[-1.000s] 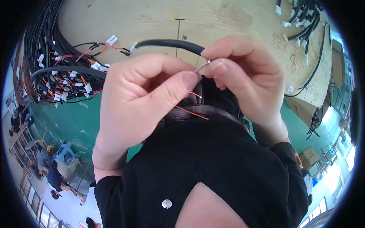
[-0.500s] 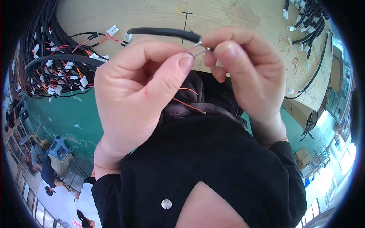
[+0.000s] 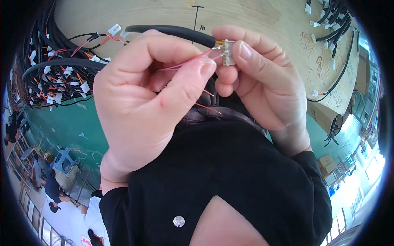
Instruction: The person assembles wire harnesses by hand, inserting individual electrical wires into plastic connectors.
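My left hand (image 3: 139, 94) pinches thin pink wires (image 3: 185, 63) between thumb and forefinger. Metal terminals at their tips reach the white connector housing (image 3: 228, 58); whether any sits inside a slot is too small to tell. That housing is gripped by my right hand (image 3: 269, 78), thumb in front and fingers behind. Yellow wires (image 3: 221, 43) run into its upper part from a black-sleeved cable (image 3: 172, 32), which stretches left above my left hand. Below the hands, a loose orange wire (image 3: 208, 108) with a bare tip hangs over my lap.
A wooden tabletop (image 3: 164, 12) with pen marks lies beyond my hands. Black cables with white connectors (image 3: 57, 78) are heaped at its left, more cables (image 3: 336, 28) at the far right. A cardboard box (image 3: 327, 165), a blue stool (image 3: 63, 160) and other people stand farther off.
The white connector housing, earlier hidden behind my right fingers, now shows between the hands. My right fingers have opened out around it, and the pink wires show at greater length.
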A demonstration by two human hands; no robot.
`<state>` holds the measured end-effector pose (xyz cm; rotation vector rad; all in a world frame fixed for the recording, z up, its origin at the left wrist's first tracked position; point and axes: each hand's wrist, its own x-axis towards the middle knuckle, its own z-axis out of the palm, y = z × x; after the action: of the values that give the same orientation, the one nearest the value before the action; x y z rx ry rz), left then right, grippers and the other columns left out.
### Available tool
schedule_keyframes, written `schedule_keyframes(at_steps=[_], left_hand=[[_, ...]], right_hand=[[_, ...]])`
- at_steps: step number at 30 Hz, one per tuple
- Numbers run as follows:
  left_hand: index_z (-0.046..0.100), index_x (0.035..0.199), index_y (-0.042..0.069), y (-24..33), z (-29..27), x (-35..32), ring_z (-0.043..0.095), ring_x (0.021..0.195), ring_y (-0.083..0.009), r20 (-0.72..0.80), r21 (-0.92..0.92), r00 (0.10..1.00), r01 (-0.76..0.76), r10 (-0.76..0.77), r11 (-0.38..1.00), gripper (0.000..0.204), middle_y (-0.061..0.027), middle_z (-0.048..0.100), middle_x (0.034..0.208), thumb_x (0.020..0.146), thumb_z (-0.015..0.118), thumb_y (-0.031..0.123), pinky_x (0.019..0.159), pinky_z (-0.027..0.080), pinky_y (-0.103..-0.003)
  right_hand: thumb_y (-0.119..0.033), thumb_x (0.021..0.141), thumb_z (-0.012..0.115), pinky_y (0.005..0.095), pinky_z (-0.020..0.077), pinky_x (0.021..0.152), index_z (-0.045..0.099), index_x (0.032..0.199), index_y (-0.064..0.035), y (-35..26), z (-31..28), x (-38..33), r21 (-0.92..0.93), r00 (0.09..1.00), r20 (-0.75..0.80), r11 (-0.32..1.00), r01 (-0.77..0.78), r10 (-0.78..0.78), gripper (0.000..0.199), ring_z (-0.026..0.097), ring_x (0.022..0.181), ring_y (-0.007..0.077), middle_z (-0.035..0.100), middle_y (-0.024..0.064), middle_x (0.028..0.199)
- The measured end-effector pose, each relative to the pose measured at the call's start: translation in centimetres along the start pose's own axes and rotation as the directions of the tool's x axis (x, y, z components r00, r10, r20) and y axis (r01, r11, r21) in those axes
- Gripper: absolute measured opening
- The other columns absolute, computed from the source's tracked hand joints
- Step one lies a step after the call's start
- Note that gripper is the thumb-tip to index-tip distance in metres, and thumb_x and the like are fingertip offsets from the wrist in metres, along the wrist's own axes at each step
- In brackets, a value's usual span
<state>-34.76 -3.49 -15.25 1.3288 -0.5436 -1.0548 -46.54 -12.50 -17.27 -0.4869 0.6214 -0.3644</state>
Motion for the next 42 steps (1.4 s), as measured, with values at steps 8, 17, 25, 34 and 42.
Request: schedule_keyframes(at_steps=[8, 17, 25, 34, 42], left_hand=[[0.053, 0.079, -0.001, -0.7, -0.6, 0.0, 0.048, 0.075, -0.0091, 0.044, 0.192, 0.99, -0.14, 0.134, 0.971, 0.007, -0.0046, 0.054, 0.081, 0.075, 0.051, -0.007, 0.071, 0.036, -0.019], [0.053, 0.077, -0.001, -0.1, -0.5, -0.2, 0.047, 0.07, -0.0069, 0.014, 0.206, 1.0, -0.027, 0.025, 0.978, 0.004, -0.002, 0.053, 0.077, 0.074, 0.054, -0.004, 0.067, 0.037, -0.018], [0.053, 0.076, -0.001, 0.3, -0.4, -0.4, 0.046, 0.067, -0.0057, -0.003, 0.196, 1.0, 0.015, -0.014, 0.981, 0.004, -0.0009, 0.053, 0.075, 0.074, 0.055, -0.004, 0.064, 0.036, -0.017], [0.053, 0.076, -0.001, -0.1, -0.5, -0.4, 0.047, 0.067, -0.0054, 0.002, 0.157, 1.0, -0.006, 0.006, 0.988, 0.005, -0.0014, 0.054, 0.076, 0.073, 0.055, -0.005, 0.064, 0.037, -0.017], [0.054, 0.077, -0.002, 0.0, -0.2, -0.6, 0.047, 0.067, -0.0061, -0.028, 0.098, 0.998, 0.051, -0.049, 0.994, 0.006, -0.0021, 0.054, 0.076, 0.074, 0.055, -0.007, 0.064, 0.039, -0.018]], right_hand=[[-0.009, 0.086, 0.045, 0.0212, 0.0451, 0.048, 0.049, 0.108, 0.0063, -0.1, 0.1, -0.2, -0.062, 0.999, 0.019, 0.998, 0.03, -0.029, 0.027, 0.051, 0.055, 0.0078, 0.058, 0.0108, 0.078], [-0.011, 0.086, 0.046, 0.017, 0.0416, 0.042, 0.051, 0.106, 0.0052, -0.2, 0.0, -0.2, -0.235, 0.996, 0.057, 0.969, 0.076, -0.064, 0.027, 0.049, 0.051, 0.0051, 0.057, 0.0087, 0.072], [-0.01, 0.085, 0.047, 0.0162, 0.0407, 0.042, 0.053, 0.103, 0.005, 0.0, 0.1, -0.4, -0.327, 0.99, 0.066, 0.935, 0.136, -0.121, 0.024, 0.048, 0.051, 0.0045, 0.057, 0.008, 0.072], [-0.004, 0.083, 0.05, 0.014, 0.0385, 0.046, 0.057, 0.099, 0.004, 0.3, 0.6, -1.0, -0.632, 0.934, 0.13, 0.698, 0.337, -0.333, 0.019, 0.048, 0.052, 0.0041, 0.057, 0.006, 0.07], [-0.003, 0.083, 0.049, 0.0146, 0.038, 0.046, 0.056, 0.1, 0.0036, 0.8, 0.5, -0.8, -0.663, 0.907, 0.153, 0.64, 0.388, -0.392, 0.019, 0.048, 0.052, 0.0046, 0.058, 0.0061, 0.072]])
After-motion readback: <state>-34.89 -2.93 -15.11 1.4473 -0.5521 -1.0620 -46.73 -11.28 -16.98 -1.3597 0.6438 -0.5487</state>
